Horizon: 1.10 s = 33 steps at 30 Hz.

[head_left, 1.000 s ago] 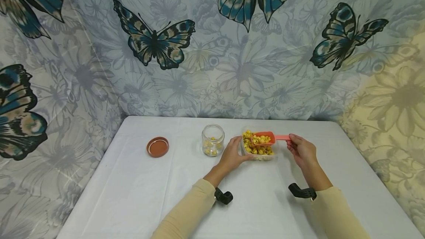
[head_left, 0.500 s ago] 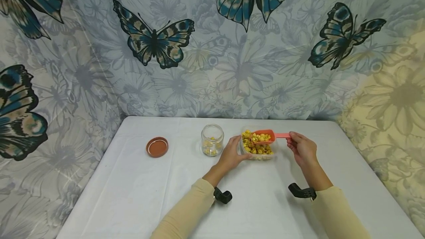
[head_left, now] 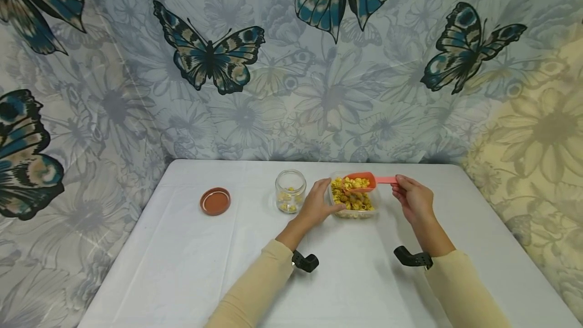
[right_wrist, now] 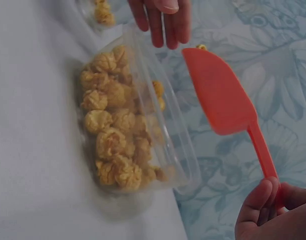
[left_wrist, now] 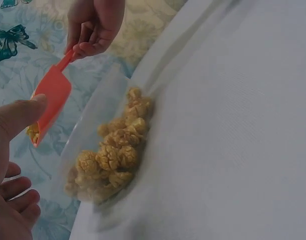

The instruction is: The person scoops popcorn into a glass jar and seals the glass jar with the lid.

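My right hand (head_left: 415,200) pinches the handle of an orange-red scoop (right_wrist: 220,95) between thumb and fingers. Yellow popcorn (head_left: 356,183) fills the scoop, which is held above a clear plastic container (head_left: 362,213). More popcorn (left_wrist: 113,155) lies inside that container on the table. My left hand (head_left: 314,206) is at the container's left side, thumb and fingers spread; both wrist views show it apart from the wall. Left of this hand stands a clear glass jar (head_left: 290,186) with its top uncovered and some popcorn at the bottom.
A brown round lid (head_left: 215,201) lies on the white-covered table (head_left: 191,262), left of the jar. Behind the table hangs a cloth (head_left: 255,125) printed with butterflies and flowers. Black wrist cameras (head_left: 305,261) are strapped to both forearms.
The loaded scoop has risen slightly out of the popcorn, with my right hand moving up along with it. My left hand has shifted slightly upward beside the container.
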Each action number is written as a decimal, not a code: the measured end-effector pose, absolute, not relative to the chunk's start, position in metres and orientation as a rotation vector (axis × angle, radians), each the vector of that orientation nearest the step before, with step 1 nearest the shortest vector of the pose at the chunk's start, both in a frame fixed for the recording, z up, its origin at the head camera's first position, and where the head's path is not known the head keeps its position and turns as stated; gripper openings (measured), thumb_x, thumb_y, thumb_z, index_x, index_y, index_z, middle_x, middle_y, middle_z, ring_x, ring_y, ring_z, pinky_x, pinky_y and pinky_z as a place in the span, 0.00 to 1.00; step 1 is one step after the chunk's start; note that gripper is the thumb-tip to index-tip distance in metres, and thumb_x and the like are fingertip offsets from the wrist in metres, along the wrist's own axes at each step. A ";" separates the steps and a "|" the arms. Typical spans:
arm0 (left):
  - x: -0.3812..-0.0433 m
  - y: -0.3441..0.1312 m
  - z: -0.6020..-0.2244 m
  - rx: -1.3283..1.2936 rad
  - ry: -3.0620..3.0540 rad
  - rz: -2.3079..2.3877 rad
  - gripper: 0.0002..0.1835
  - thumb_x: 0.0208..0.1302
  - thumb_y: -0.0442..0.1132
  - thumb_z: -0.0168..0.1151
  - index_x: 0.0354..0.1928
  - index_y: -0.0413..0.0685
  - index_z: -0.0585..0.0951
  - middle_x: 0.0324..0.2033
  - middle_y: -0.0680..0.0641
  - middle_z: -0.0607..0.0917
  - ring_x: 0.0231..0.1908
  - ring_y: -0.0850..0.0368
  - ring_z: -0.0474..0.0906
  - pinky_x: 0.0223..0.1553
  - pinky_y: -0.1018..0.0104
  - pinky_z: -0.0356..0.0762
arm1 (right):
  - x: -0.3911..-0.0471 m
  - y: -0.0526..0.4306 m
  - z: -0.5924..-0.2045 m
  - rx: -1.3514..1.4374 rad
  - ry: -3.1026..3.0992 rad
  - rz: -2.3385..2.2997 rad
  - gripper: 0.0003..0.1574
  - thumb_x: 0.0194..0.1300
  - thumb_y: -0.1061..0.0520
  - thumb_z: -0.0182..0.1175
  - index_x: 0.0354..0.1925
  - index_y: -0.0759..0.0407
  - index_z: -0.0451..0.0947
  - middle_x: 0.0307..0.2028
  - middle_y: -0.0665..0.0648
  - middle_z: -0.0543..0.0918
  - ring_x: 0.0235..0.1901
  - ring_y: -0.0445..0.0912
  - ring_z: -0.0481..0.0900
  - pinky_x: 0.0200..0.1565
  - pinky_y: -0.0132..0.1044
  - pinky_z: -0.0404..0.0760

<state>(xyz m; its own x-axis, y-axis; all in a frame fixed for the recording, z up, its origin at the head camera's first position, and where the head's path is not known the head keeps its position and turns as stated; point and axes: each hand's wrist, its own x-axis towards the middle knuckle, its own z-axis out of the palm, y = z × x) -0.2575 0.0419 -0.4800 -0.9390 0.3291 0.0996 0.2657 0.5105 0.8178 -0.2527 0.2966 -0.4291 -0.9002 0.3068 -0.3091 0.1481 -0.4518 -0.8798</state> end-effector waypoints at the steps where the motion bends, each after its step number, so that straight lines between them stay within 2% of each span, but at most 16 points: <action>1: -0.258 0.041 -0.478 0.533 2.669 1.425 0.45 0.60 0.51 0.69 0.74 0.43 0.59 0.72 0.40 0.62 0.71 0.44 0.62 0.69 0.49 0.65 | -0.252 0.296 -0.428 -0.656 -1.585 2.514 0.08 0.67 0.58 0.61 0.30 0.52 0.83 0.23 0.49 0.85 0.22 0.37 0.82 0.29 0.26 0.83; 23: -0.259 0.029 -0.445 0.562 2.705 1.410 0.48 0.57 0.55 0.70 0.75 0.47 0.58 0.73 0.41 0.60 0.72 0.43 0.60 0.68 0.46 0.66 | -0.257 0.282 -0.411 -0.565 -1.559 2.568 0.05 0.66 0.58 0.61 0.33 0.53 0.83 0.25 0.50 0.85 0.24 0.39 0.82 0.31 0.27 0.84; 33: -0.261 0.021 -0.433 0.534 2.669 1.465 0.49 0.58 0.56 0.69 0.75 0.48 0.57 0.74 0.43 0.58 0.72 0.44 0.59 0.68 0.45 0.65 | -0.263 0.269 -0.406 -0.470 -1.544 2.608 0.07 0.68 0.60 0.58 0.33 0.54 0.82 0.24 0.51 0.85 0.24 0.39 0.81 0.30 0.27 0.83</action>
<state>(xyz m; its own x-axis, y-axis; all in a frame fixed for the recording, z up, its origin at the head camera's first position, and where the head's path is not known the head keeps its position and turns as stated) -0.2612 0.0210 -0.4326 -0.9391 0.3220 0.1203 0.2744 0.4916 0.8264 -0.2625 0.2686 -0.4063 -0.9504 0.2170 -0.2227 0.0908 -0.4911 -0.8664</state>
